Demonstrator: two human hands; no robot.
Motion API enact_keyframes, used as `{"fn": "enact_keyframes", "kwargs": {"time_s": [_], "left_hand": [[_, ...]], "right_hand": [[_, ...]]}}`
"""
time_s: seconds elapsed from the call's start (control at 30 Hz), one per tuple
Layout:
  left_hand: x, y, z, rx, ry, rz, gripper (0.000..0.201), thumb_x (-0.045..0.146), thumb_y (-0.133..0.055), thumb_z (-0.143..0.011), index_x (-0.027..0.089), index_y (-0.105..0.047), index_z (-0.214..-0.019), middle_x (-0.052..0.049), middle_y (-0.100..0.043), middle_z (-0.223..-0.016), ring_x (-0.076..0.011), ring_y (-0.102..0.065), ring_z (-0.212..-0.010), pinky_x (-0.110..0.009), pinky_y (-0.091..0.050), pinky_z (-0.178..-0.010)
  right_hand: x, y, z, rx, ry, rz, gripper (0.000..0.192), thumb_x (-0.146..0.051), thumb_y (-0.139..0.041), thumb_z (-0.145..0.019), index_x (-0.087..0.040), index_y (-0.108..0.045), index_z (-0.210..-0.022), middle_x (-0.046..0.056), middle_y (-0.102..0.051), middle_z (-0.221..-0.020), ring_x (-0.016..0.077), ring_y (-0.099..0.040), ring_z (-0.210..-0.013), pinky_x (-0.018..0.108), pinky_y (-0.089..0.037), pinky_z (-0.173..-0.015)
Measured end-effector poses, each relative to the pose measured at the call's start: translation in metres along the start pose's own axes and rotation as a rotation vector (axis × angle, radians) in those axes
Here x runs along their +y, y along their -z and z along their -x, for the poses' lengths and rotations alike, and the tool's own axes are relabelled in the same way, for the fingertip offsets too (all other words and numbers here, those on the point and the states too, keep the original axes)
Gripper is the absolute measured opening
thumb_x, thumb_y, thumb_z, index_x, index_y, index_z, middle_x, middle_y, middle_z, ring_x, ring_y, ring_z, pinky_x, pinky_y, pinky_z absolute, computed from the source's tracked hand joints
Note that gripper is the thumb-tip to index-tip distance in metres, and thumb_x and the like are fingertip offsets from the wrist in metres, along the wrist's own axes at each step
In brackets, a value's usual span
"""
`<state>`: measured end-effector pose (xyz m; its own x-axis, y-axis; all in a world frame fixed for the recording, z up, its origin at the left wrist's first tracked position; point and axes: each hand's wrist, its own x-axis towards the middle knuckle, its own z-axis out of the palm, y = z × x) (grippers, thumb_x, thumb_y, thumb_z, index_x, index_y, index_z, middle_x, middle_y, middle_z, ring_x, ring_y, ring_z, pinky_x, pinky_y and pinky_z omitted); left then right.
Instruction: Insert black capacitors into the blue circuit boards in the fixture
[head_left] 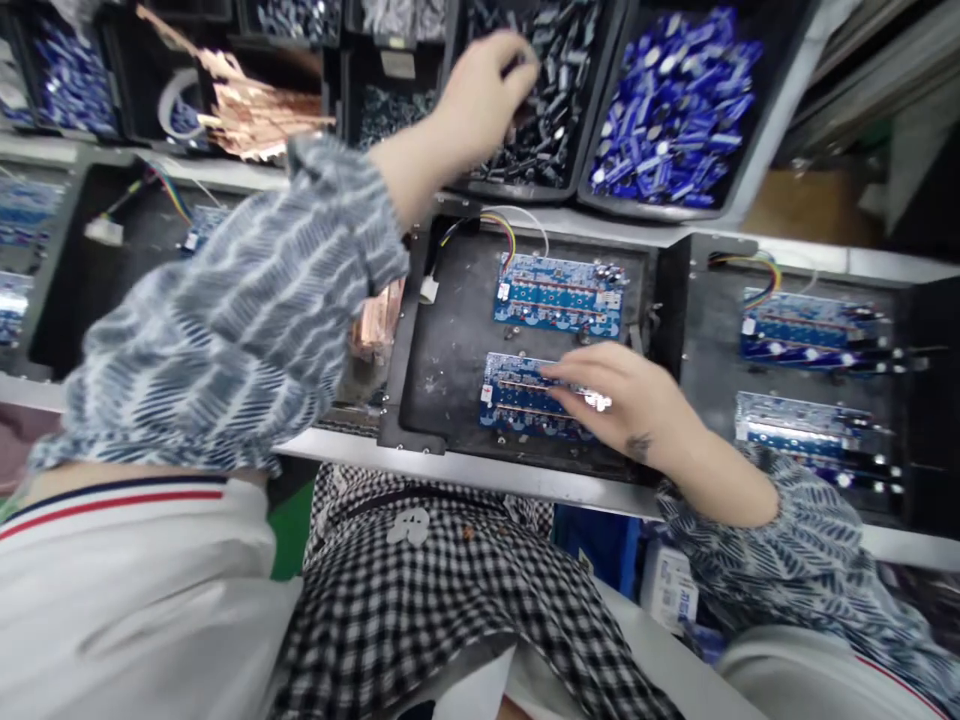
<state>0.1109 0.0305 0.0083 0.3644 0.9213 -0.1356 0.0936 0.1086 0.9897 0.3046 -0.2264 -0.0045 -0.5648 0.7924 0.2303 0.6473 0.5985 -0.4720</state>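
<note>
My left hand (480,95) reaches up into a black bin of dark cylindrical components (555,110), fingers curled among the parts; whether it holds one is hidden. My right hand (611,400) rests fingers-down on the near blue circuit board (514,395) in the middle black tray (442,380), pressing something small and bright against it. A second blue circuit board (559,293) lies just behind it in the same tray, with a coloured wire lead (499,225) running from it to a white connector.
A bin of blue capacitors (675,110) stands right of the dark-parts bin. Copper strips (255,110) fill a bin at upper left. Another tray at right holds two blue boards (806,325). More trays lie at left behind my sleeve. A metal bench edge (487,475) runs in front.
</note>
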Motion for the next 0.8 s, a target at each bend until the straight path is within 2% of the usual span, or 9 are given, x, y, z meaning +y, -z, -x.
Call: {"fn": "enact_keyframes", "kwargs": {"time_s": [0.07, 0.13, 0.23, 0.33, 0.4, 0.47, 0.57, 0.7, 0.8], "left_hand": [[0.0, -0.02, 0.041, -0.063, 0.023, -0.056, 0.012, 0.021, -0.052, -0.104, 0.02, -0.063, -0.098, -0.002, -0.063, -0.088, -0.0073, -0.046, -0.073, -0.025, -0.027, -0.056], [-0.002, -0.041, 0.084, -0.161, 0.118, 0.009, 0.016, 0.028, -0.053, -0.104, 0.019, -0.066, -0.106, -0.001, -0.064, -0.087, -0.0048, -0.047, -0.061, -0.021, -0.022, -0.049], [-0.005, -0.067, 0.137, -0.255, 0.266, 0.112, 0.015, 0.028, -0.056, -0.103, 0.018, -0.067, -0.105, -0.001, -0.062, -0.082, -0.0035, -0.05, -0.057, -0.016, -0.024, -0.046], [-0.008, -0.083, 0.167, -0.344, 0.369, 0.204, 0.017, 0.024, -0.053, -0.103, 0.016, -0.067, -0.106, 0.001, -0.057, -0.074, -0.003, -0.05, -0.056, -0.014, -0.029, -0.046], [-0.012, -0.089, 0.175, -0.409, 0.405, 0.241, 0.018, 0.023, -0.051, -0.104, 0.016, -0.067, -0.107, 0.002, -0.056, -0.075, -0.0028, -0.049, -0.056, -0.014, -0.03, -0.046], [-0.017, -0.09, 0.176, -0.448, 0.442, 0.265, 0.017, 0.023, -0.052, -0.103, 0.015, -0.067, -0.105, 0.001, -0.06, -0.079, -0.0026, -0.05, -0.057, -0.014, -0.029, -0.046], [-0.025, -0.09, 0.172, -0.458, 0.564, 0.296, 0.02, 0.028, -0.053, -0.102, 0.014, -0.067, -0.096, 0.0, -0.06, -0.077, -0.0033, -0.049, -0.055, -0.015, -0.023, -0.043], [-0.029, -0.09, 0.166, -0.482, 0.718, 0.39, 0.028, 0.031, -0.055, -0.102, 0.014, -0.064, -0.082, 0.0, -0.052, -0.065, -0.0042, -0.042, -0.048, -0.019, -0.011, -0.042], [-0.028, -0.09, 0.165, -0.456, 0.761, 0.431, 0.029, 0.032, -0.056, -0.102, 0.015, -0.06, -0.079, -0.003, -0.059, -0.067, -0.0058, -0.046, -0.05, -0.02, -0.012, -0.043]], "right_hand": [[0.0, 0.013, -0.005, 0.21, -0.106, -0.009, 0.029, -0.025, -0.061, -0.096, -0.031, -0.069, -0.123, 0.007, -0.072, -0.109, 0.0254, -0.069, -0.094, 0.043, -0.06, -0.082], [-0.001, 0.022, -0.011, 0.345, -0.142, -0.016, 0.04, -0.027, -0.066, -0.093, -0.033, -0.064, -0.133, 0.008, -0.07, -0.117, 0.027, -0.067, -0.094, 0.045, -0.06, -0.08], [-0.003, 0.024, -0.018, 0.356, -0.137, 0.007, 0.048, -0.032, -0.07, -0.091, -0.031, -0.059, -0.138, 0.01, -0.066, -0.125, 0.027, -0.067, -0.095, 0.046, -0.059, -0.081], [-0.011, 0.025, -0.015, 0.274, -0.124, 0.087, 0.026, -0.029, -0.067, -0.094, -0.028, -0.066, -0.12, 0.006, -0.072, -0.104, 0.0242, -0.069, -0.09, 0.042, -0.059, -0.081], [-0.014, 0.031, -0.01, 0.223, -0.121, 0.12, 0.015, -0.025, -0.066, -0.094, -0.027, -0.068, -0.108, 0.003, -0.073, -0.091, 0.0208, -0.069, -0.08, 0.037, -0.059, -0.074], [-0.007, 0.039, -0.004, 0.221, -0.178, 0.121, 0.015, -0.022, -0.068, -0.091, -0.027, -0.068, -0.105, 0.001, -0.073, -0.088, 0.0182, -0.067, -0.071, 0.034, -0.058, -0.068], [0.028, 0.047, -0.001, 0.25, -0.3, 0.119, 0.018, -0.02, -0.07, -0.085, -0.027, -0.068, -0.101, 0.001, -0.073, -0.084, 0.0189, -0.067, -0.069, 0.036, -0.057, -0.068], [0.085, 0.034, -0.008, 0.034, -0.348, 0.249, 0.014, -0.033, -0.065, -0.089, -0.028, -0.072, -0.1, 0.006, -0.076, -0.093, 0.0295, -0.067, -0.089, 0.053, -0.054, -0.083], [0.102, 0.023, -0.014, -0.058, -0.382, 0.248, 0.017, -0.037, -0.056, -0.096, -0.033, -0.072, -0.101, 0.005, -0.075, -0.108, 0.0334, -0.064, -0.103, 0.062, -0.049, -0.092]]}}
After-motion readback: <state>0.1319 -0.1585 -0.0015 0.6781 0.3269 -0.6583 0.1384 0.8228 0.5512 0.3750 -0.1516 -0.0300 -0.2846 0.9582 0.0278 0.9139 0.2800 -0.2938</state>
